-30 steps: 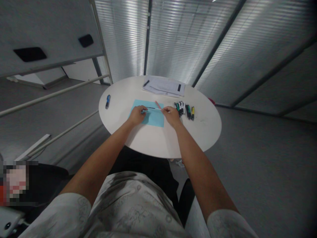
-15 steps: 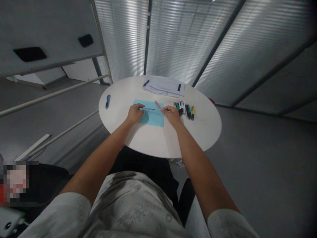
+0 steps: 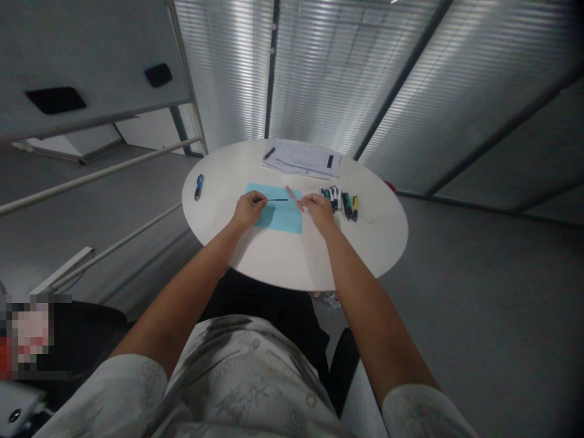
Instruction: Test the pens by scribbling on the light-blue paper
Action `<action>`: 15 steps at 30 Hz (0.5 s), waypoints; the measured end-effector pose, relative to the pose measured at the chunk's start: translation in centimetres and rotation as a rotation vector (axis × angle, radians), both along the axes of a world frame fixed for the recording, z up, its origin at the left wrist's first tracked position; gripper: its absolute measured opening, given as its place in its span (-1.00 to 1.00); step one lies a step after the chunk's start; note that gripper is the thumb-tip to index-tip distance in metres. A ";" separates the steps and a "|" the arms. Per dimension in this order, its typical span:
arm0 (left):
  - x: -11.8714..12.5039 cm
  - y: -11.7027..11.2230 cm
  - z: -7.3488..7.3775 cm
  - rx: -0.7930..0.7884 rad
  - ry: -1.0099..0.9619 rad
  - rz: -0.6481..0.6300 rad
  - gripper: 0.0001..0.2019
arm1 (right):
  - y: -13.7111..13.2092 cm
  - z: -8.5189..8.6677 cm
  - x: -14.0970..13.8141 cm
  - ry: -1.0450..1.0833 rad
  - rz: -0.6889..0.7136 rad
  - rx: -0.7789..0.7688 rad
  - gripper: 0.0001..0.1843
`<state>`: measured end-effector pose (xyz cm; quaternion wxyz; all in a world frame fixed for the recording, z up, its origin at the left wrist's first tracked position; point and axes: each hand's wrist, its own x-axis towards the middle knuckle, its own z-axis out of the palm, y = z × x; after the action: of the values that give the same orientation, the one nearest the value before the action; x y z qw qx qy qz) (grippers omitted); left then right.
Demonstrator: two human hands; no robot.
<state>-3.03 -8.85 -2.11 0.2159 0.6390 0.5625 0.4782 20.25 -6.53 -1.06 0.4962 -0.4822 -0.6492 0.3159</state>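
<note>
Pink pen (image 3: 294, 198), seemingly in right hand (image 3: 319, 210)

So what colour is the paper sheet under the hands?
The paper sheet is light blue, clearest in the head view.

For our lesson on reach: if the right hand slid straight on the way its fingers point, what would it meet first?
Probably the pink pen, slanting on the blue sheet just ahead of the right hand; whether they already touch is unclear.
</note>
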 end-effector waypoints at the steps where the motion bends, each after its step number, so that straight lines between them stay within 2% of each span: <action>1: 0.0 0.1 -0.1 0.003 -0.004 0.009 -0.87 | 0.1 0.0 0.1 0.002 -0.014 0.003 -0.79; 7: 0.0 0.0 0.2 -0.008 0.039 0.035 -0.91 | 0.8 -0.5 0.5 0.013 -0.137 0.038 -0.77; 15: 0.5 -0.4 0.7 -0.035 0.091 -0.006 -0.88 | 0.6 -0.4 0.4 -0.069 -0.171 0.073 -0.78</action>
<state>-2.55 -9.28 -1.38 0.2029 0.6579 0.5781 0.4380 20.64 -5.98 -1.45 0.5160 -0.5279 -0.6335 0.2319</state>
